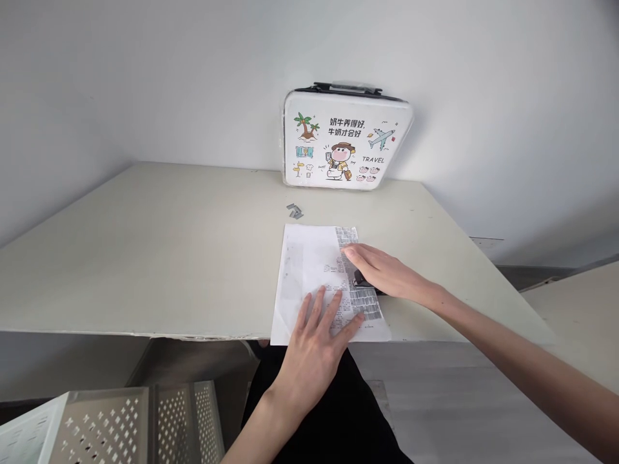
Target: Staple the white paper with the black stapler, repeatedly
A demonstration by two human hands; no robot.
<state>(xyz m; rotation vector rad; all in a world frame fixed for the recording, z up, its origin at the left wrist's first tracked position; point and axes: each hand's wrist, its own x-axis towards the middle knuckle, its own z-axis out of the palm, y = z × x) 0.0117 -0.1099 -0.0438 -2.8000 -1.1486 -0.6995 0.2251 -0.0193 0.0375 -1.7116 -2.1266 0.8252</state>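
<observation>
Now, right hand point(387, 269): laid over the black stapler point(360, 280), fingertips extending above the sheet's right part; cannot tell whether clasped around the tool, underside being hidden.
Black stapler: directly beneath the right palm, at the right edge of the printed paper point(309, 258), mostly covered, front end showing.
Left hand point(314, 351): fingers spread flat across the sheet's lower part, grasping nothing, just left of and nearer than the stapler.
Printed paper: lying on the table point(169, 245), near edge at the table's front edge, dense grey band down the right side partly blocked by both hands.
Staple strips point(294, 211): in a small pile just beyond the sheet.
Illustrated white case point(345, 138): standing farther back, near the wall point(193, 77).
Perforated bins point(106, 422): below, at lower left.
</observation>
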